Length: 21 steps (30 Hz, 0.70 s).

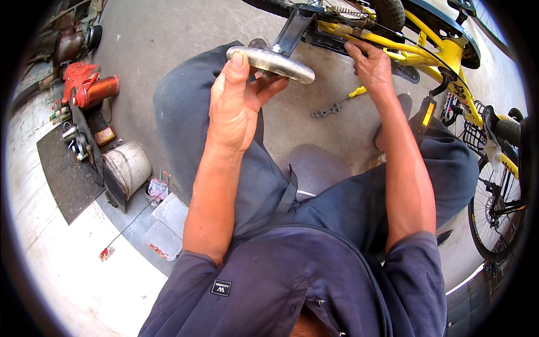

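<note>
Your left hand (233, 112) grasps a silver rounded metal piece (272, 63), thumb on its near face and fingers behind and beneath it, while your right hand (373, 70) is bent at the underside of a yellow bicycle frame (449, 55), though whether its fingers grip anything you cannot tell from here. The silver piece sits above your left palm and to the left of your right hand, at the lower end of a black bracket (295, 33) reaching up toward the bicycle. Farther out, a flat grey tool with holes (328, 111) lies on the concrete floor (157, 28) below and between your hands, and a whitish bucket (129, 165) is off to your left
</note>
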Tool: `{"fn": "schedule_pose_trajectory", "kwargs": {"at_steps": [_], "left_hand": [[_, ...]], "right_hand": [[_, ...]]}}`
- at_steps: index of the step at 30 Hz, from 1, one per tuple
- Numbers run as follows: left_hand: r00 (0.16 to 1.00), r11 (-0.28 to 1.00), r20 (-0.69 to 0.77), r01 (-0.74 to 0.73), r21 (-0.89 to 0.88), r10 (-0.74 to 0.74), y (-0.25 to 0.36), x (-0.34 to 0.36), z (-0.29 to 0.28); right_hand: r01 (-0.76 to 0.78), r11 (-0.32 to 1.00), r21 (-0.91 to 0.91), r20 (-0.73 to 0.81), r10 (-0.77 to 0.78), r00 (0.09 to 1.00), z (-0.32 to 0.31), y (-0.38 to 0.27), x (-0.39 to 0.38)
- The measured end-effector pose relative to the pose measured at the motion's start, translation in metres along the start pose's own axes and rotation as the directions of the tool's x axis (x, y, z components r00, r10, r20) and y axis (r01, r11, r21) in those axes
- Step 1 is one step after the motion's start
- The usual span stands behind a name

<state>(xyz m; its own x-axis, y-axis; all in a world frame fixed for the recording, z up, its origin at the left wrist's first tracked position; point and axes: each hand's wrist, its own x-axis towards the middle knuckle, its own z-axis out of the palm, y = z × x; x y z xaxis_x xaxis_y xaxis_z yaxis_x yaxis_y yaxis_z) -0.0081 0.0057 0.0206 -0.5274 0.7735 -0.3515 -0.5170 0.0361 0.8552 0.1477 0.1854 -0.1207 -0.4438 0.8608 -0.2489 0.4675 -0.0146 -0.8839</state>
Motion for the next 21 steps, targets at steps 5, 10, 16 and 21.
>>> {"fn": "schedule_pose_trajectory", "kwargs": {"at_steps": [5,10,16,21], "left_hand": [[0.999,1.0,0.037,-0.012,0.01,0.011,-0.001,0.001,-0.004],[0.999,0.999,0.047,-0.02,0.032,0.019,-0.004,0.003,-0.006],[0.999,0.999,-0.016,-0.045,0.016,0.045,-0.009,0.003,0.002],[0.999,0.999,-0.014,-0.043,0.017,0.044,-0.01,0.003,0.002]], "right_hand": [[0.084,0.978,-0.19,0.019,-0.082,0.996,-0.007,-0.03,-0.011],[0.325,0.832,-0.45,0.181,-0.271,0.945,-0.012,-0.058,-0.02],[0.484,0.6,-0.637,0.272,-0.412,0.869,0.007,-0.084,-0.042],[0.375,0.744,-0.553,0.138,-0.362,0.922,-0.006,-0.08,-0.052]]}}
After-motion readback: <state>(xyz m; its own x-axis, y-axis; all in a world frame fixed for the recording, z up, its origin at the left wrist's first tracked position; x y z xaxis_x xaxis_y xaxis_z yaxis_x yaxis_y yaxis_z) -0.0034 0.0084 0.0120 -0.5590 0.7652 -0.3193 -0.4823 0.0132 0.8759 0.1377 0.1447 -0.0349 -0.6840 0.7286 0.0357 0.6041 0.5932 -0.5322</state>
